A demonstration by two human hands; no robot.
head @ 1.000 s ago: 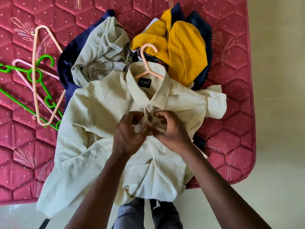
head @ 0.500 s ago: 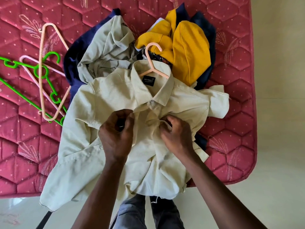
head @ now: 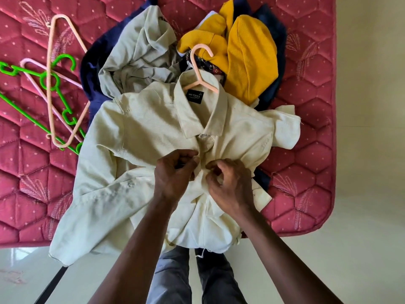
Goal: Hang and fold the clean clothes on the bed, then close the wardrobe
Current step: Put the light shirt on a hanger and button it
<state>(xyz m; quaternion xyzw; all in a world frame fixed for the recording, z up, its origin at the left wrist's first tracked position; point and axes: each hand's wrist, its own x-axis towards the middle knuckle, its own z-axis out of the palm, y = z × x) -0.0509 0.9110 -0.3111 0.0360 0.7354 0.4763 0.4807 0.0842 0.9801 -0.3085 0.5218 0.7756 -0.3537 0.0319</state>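
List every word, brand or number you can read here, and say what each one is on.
"NO FUSS": white letters on the black neck label inside the collar of the cream shirt.
Smaller line under it on the same label: too small to read.
Tiny mark in the label's top corner: blurred, unreadable.
No other text is visible.

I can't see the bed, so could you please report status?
Left hand, right hand pinching shirt front below collar. Shirt on hanger, lying on bed. Unsorted pile behind, not obstructing.
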